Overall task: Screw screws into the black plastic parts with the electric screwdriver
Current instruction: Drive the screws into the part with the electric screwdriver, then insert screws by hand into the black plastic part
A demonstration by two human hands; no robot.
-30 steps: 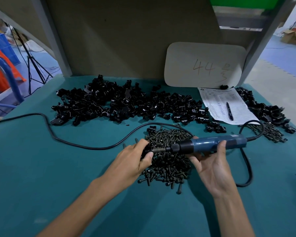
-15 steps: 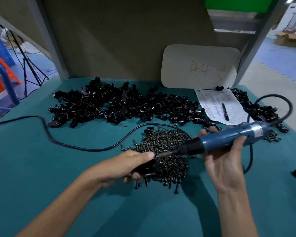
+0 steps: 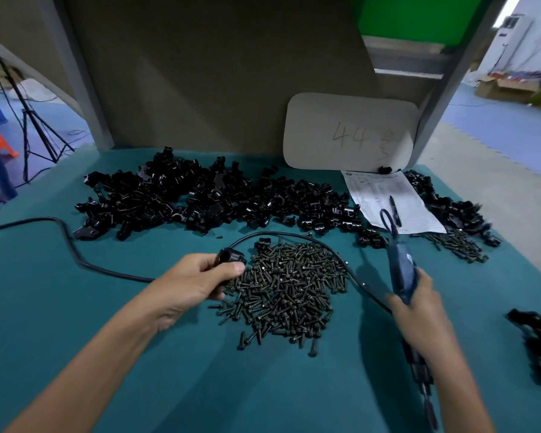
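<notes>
Teal surface [image 3: 75, 307] of a workbench, seen from above by the person working at it. Nearest, 2 bare forearms reach in. The right hand [image 3: 419, 310] has its grip clenched round a blue electric screwdriver [image 3: 400, 270], which is motion-blurred; its cord end points away and its dark front end runs back below the hand. The left hand [image 3: 194, 282] has its grip closed on 1 black plastic part [image 3: 230, 257], pinched between thumb and fingers, just left of a heap of screws [image 3: 288, 282] lying between the 2 hands. A black cable [image 3: 69, 245] curves across the surface behind the left hand and around the heap. Beyond it a wide pile of black plastic parts [image 3: 200, 198] spreads from side to side. To its right lies a paper sheet [image 3: 416, 210] with a pen [image 3: 394, 207] on it, and further right more parts beside a smaller scatter of screws [image 3: 456, 245]. At the back a pale card [image 3: 350, 132] marked 44 leans against a brown wall.
</notes>
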